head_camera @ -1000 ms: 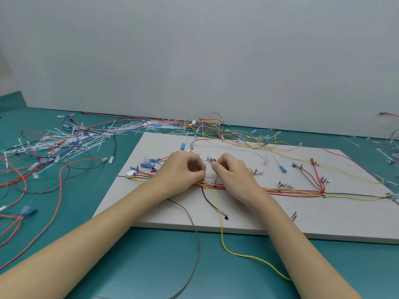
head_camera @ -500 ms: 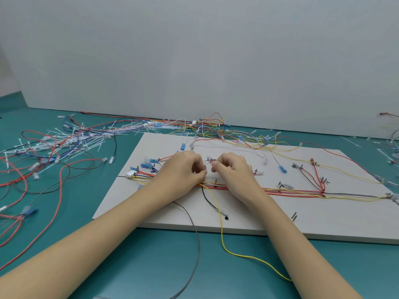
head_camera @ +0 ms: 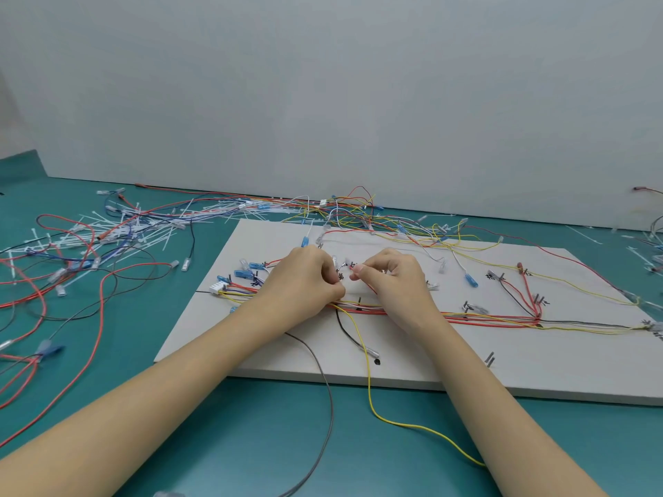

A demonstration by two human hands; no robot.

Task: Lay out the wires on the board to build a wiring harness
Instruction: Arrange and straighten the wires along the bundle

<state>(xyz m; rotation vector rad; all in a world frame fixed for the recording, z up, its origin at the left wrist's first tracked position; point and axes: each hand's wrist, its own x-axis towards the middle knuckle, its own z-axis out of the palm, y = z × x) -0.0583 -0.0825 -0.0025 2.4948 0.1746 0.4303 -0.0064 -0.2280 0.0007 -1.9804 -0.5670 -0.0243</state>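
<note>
The board's (head_camera: pixel 272 353) near-left corner lies bare, open to a hand. Both hands (head_camera: pixel 308 278) (head_camera: pixel 391 278) crowd its middle over the wire bundle (head_camera: pixel 484 319). Upright pegs (head_camera: pixel 489 359) stand near the front edge. A loose wire pile (head_camera: pixel 100 242) clutters the table (head_camera: pixel 251 443) left; the far right edge seems cluttered too.

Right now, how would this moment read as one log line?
stage: routing wires | left hand: pinching wire | right hand: pinching red wire | board: harness partly laid
</note>
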